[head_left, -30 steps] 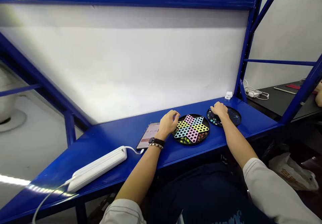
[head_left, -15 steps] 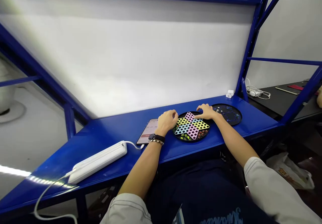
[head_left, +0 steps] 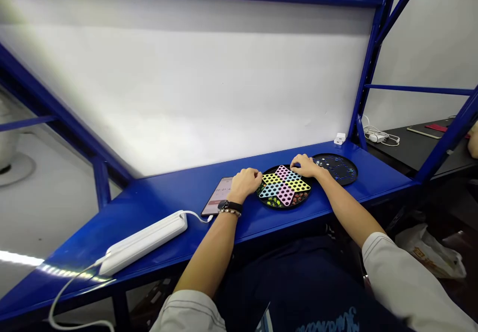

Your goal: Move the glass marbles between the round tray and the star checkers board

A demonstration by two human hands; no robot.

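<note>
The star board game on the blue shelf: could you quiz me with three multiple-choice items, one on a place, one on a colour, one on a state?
1. Where does the phone lie? A left of the star board B on the black tray C on the floor
2. What colour is the power strip? A red B white C black
3. What is the right hand doing? A hanging off the shelf B resting at the board's far edge C holding the phone

Answers: 1 A, it lies beside the left hand. 2 B, its casing is white. 3 B, its fingers are on the board.

Phone (head_left: 221, 198) timer digits, blurred
</note>
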